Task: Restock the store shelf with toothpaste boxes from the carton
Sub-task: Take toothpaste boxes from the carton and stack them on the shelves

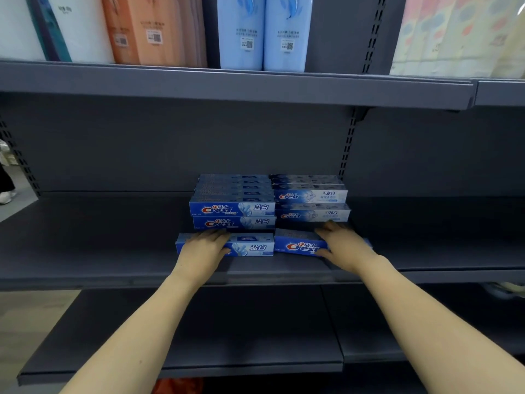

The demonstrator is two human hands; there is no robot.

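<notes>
Left hand [203, 248] fingers lie flat on top of one toothpaste box [250, 245]; right hand [342, 243] fingers lie over another box [298, 245], thumb at its front face — both boxes mid-shelf [113, 251], just before the stacks [270, 200]. Pushing unevenly could skew the front row or nudge the stacks crooked — the carton isn't visible.

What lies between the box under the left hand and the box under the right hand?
In the head view almost nothing: the left front box and the right front box lie end to end, with only a thin dark slit between them.
</notes>
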